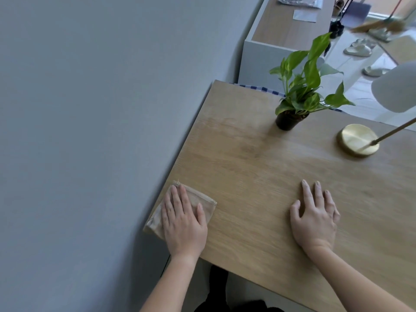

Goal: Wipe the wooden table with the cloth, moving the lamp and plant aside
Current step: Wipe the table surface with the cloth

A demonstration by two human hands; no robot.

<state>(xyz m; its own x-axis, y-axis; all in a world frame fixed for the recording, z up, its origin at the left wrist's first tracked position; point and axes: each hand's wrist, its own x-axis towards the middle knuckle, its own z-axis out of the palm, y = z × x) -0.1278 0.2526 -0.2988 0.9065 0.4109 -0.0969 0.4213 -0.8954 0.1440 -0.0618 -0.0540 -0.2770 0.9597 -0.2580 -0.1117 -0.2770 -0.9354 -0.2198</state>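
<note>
My left hand [183, 221] lies flat on a folded beige cloth [202, 200] at the near left corner of the wooden table [258, 167], pressing it down. My right hand [315, 219] rests palm down on the bare wood further right, fingers spread, holding nothing. A green leafy plant in a small black pot [287, 121] stands toward the far side of the table. To its right is the lamp: a round brass base [356, 139], a thin brass stem and a white shade [396, 88] at the right edge of view.
A grey wall [90, 131] runs along the table's left edge. A blue-and-white checked fabric [258, 88] shows behind the far edge. Beyond stand a white cabinet with a wooden top [288, 25], slippers [358, 49] and a broom on the floor.
</note>
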